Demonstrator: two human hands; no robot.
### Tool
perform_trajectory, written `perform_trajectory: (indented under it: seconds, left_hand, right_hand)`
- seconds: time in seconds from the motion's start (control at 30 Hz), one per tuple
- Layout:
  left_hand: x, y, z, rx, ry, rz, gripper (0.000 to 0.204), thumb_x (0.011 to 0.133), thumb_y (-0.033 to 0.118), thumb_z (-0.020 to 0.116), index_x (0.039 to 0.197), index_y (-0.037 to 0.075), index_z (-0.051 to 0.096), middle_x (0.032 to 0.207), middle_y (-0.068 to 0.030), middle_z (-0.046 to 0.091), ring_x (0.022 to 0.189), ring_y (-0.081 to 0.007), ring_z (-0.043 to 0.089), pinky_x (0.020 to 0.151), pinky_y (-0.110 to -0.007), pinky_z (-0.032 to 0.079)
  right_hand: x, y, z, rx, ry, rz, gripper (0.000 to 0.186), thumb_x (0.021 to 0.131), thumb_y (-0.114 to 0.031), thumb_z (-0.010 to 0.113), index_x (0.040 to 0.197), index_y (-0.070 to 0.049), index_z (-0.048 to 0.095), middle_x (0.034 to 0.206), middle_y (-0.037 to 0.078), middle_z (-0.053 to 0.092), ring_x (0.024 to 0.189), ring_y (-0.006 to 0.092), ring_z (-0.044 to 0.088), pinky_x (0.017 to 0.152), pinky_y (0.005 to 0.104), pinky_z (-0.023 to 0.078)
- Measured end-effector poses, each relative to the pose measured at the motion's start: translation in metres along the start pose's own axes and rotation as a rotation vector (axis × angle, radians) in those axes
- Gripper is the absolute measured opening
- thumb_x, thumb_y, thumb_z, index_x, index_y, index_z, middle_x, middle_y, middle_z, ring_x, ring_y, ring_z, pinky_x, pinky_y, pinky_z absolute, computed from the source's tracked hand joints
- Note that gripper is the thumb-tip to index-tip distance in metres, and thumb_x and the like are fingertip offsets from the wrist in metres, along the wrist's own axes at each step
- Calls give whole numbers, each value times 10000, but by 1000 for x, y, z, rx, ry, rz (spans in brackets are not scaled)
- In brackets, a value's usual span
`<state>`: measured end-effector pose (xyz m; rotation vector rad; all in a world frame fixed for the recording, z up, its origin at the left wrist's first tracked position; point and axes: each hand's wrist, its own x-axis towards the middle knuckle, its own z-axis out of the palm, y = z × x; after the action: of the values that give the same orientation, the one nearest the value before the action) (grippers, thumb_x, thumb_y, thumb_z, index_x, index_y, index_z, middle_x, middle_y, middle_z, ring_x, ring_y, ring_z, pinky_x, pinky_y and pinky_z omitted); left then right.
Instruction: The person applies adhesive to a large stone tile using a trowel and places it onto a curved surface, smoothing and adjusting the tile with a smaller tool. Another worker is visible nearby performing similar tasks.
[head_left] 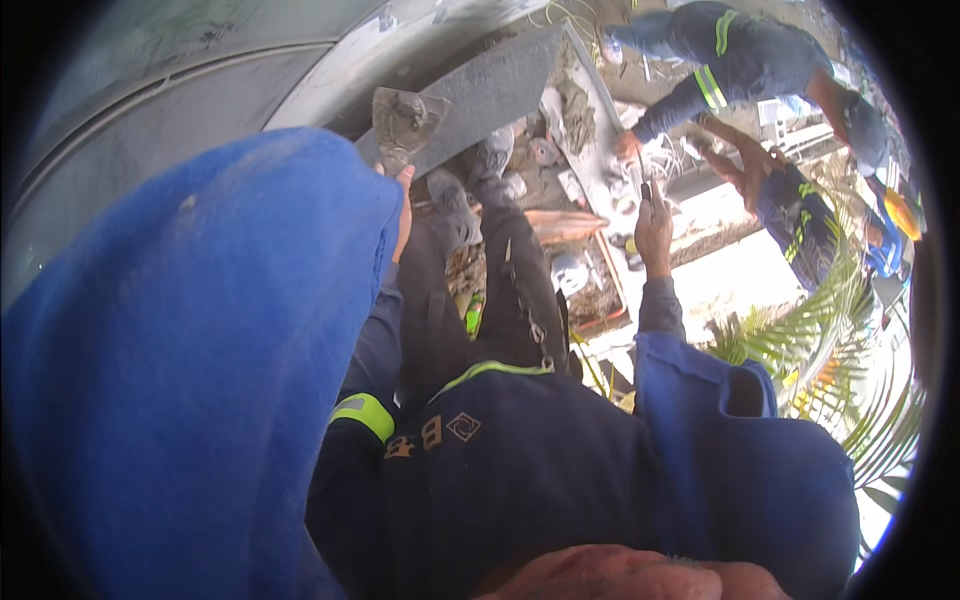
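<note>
Grasping a smeared scraper (410, 118) by its handle, the left grip (403, 222) holds it in front of a grey slab's (490, 88) left end. The right grip (655, 236) is closed around a slim dark-handled tool (646, 190), near a co-worker's hand (628, 146).

1) Scraper (406, 122), 1 pc: wide flared blade w/ grey paste smeared on, held by us at left, blade pointing far. 2) Slim tool (646, 189), 1 pc: dark, gripped by us at right, approx. upright, tip unclear.
</note>
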<state>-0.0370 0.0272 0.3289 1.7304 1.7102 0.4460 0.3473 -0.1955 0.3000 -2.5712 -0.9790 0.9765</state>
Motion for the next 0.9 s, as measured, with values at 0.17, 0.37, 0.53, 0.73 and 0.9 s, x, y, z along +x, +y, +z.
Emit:
perform_trajectory:
  seconds: [0.17,0.37,0.53,0.73,0.9]
  left_hand:
    - [-47,-28,-73,137,113,-81,405,895,273,791,1044,-90,693,989,-247,712,882,-395,664,785,-452,492]
    - [-61,-39,-127,156,63,-2,447,908,328,774,1083,-78,711,1029,-269,718,908,-416,663,832,-464,499]
    - [-63,-12,-153,100,-98,-297,452,956,349,720,1208,-27,718,1193,-263,710,1063,-422,670,946,-454,505]
    - [-72,-14,-160,154,2,-69,448,938,306,730,1151,-87,699,1118,-273,723,1001,-427,677,882,-485,502]
    - [-82,-18,-173,117,0,-2,536,938,342,736,1167,-136,661,1141,-299,704,1041,-441,655,928,-483,486]
  right_hand:
    - [-64,27,-20,-98,-94,51,529,965,-154,449,1442,61,525,1170,316,689,1068,435,633,970,488,486]
    - [-133,36,-51,-124,-42,143,509,968,-166,474,1431,28,560,1042,344,678,993,505,635,904,531,484]
    - [-149,83,-41,36,128,-87,444,973,-101,446,1368,25,606,1033,285,681,926,396,652,870,452,501]
    - [-131,-26,-98,11,154,144,455,1001,-164,515,1448,-112,578,1038,276,630,989,422,634,921,486,509]
    - [-154,-10,-65,-15,167,134,488,973,-186,545,1458,-139,583,1002,276,619,978,410,632,880,468,508]
